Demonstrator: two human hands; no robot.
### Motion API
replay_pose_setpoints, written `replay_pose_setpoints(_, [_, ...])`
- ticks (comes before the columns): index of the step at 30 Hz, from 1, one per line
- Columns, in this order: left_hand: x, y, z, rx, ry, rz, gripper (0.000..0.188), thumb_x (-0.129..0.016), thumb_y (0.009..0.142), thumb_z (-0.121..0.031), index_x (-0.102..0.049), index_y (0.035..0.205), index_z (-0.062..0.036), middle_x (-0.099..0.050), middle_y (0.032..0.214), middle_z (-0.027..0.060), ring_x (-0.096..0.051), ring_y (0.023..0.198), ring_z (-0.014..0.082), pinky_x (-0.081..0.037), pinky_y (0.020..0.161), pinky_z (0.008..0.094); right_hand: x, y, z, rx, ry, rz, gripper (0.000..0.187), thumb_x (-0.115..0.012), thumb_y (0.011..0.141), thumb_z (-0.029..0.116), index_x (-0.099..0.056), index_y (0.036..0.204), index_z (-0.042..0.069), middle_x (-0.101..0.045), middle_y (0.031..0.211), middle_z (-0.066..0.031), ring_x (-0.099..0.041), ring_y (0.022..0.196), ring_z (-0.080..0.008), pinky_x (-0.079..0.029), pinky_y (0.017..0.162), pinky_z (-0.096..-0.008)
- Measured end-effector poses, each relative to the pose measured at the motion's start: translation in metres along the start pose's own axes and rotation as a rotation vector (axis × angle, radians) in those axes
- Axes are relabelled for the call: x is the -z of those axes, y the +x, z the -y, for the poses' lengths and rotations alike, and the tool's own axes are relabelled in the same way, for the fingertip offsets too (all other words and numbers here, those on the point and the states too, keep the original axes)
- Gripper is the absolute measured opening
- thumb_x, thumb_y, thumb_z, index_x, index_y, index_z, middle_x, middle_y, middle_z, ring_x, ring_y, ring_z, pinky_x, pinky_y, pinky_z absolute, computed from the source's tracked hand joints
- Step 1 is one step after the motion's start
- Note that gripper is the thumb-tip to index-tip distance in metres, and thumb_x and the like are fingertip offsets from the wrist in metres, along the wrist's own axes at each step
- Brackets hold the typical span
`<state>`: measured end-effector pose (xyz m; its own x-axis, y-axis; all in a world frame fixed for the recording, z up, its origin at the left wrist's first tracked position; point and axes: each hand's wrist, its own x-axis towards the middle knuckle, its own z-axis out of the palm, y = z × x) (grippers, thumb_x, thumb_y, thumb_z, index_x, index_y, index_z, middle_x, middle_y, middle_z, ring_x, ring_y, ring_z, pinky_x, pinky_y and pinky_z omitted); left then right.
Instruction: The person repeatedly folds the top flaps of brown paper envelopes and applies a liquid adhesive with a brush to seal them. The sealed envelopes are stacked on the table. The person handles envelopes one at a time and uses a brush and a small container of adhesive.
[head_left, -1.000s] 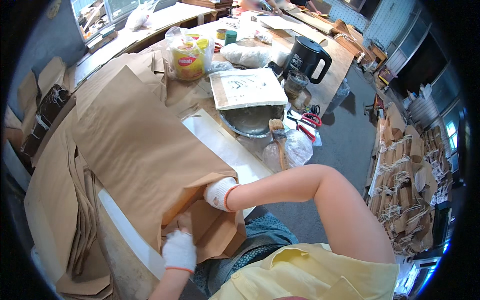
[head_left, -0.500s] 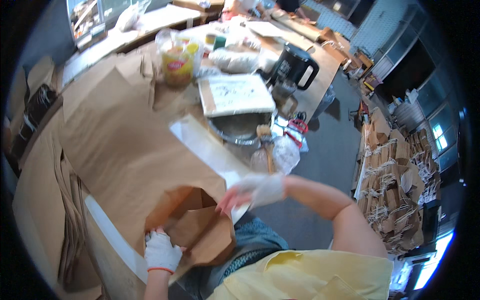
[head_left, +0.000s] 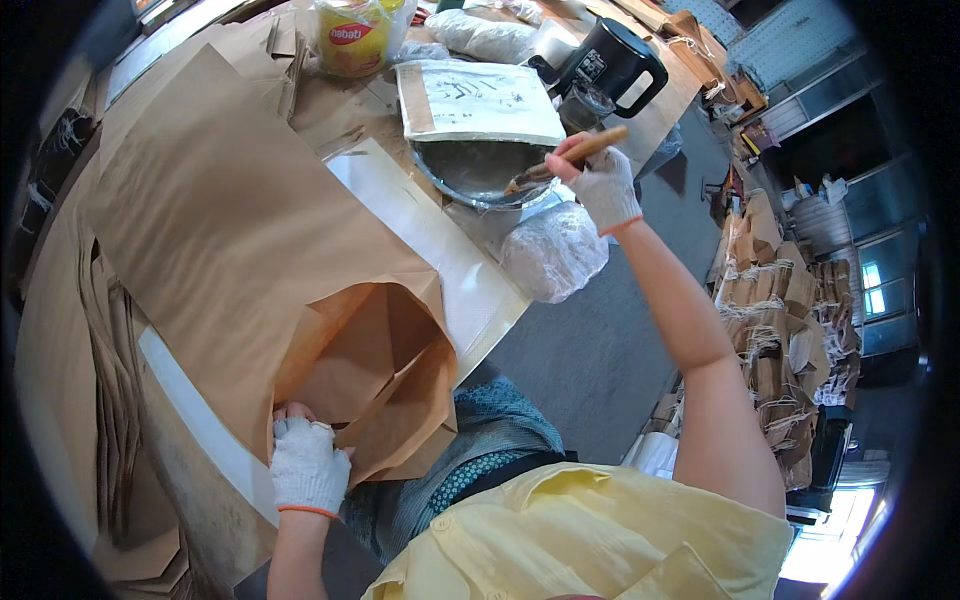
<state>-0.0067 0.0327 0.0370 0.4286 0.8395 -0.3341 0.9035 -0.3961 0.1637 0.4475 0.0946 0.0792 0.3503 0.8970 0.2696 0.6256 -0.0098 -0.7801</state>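
A large brown paper bag (head_left: 215, 235) lies across the table with its near end spread open into folded flaps. At the left edge of that opening, my left hand (head_left: 308, 468), in a white glove with bare fingertips, is closed on the paper. My right hand (head_left: 604, 192), gloved the same way, grips a brush (head_left: 598, 144) by its wooden handle. The brush's bristle end points down into a metal bowl (head_left: 432, 176) at the table's right side. What the bowl holds is hard to make out. A white board (head_left: 480, 100) covers the bowl's far part.
A plastic-wrapped bundle (head_left: 556, 252) sits beside the bowl. Beyond are a black kettle (head_left: 612, 62) and a yellow tub (head_left: 352, 38). Stacked brown paper (head_left: 115, 400) is at the left. Bags with white string handles (head_left: 765, 330) stand on the right.
My right hand has moved from the bag's opening up and right to the bowl and taken hold of the brush. My left hand stays at the bag's edge.
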Motion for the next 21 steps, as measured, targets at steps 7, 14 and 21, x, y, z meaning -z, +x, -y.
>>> replay_pose_setpoints(7, [0.003,-0.014,-0.005,0.015,-0.214,0.030,0.028,-0.080,0.066,-0.011,-0.057,0.081,-0.0030,-0.053,0.109,0.0147,-0.051,0.109,0.0358,-0.046,0.092,0.0451,-0.027,-0.002,-0.035,-0.170,0.168,0.111,0.020,-0.078,0.084,0.025,-0.073,0.086,0.006,-0.068,0.075,-0.0029,-0.061,0.068,-0.0088,-0.049,0.061,-0.0226])
replay_pose_setpoints(14, [-0.045,-0.019,0.009,-0.155,-0.195,-0.038,0.022,-0.059,0.082,-0.012,-0.056,0.102,-0.0047,-0.054,0.124,0.0203,-0.055,0.109,0.0393,-0.046,0.094,0.0480,-0.020,0.020,-0.046,-0.740,0.222,-0.072,0.032,-0.070,0.090,0.034,-0.065,0.076,0.005,-0.062,0.059,-0.0051,-0.053,0.043,-0.0108,-0.040,0.038,-0.0235])
replay_pose_setpoints(21, [-0.036,-0.014,-0.001,0.188,0.016,-0.076,0.028,-0.065,0.073,-0.004,-0.064,0.100,0.0033,-0.055,0.125,0.0211,-0.053,0.120,0.0337,-0.049,0.096,0.0425,-0.016,0.028,-0.024,-0.638,0.225,0.008,0.020,-0.065,0.094,0.024,-0.069,0.098,0.006,-0.063,0.063,-0.0053,-0.055,0.045,-0.0097,-0.042,0.038,-0.0220])
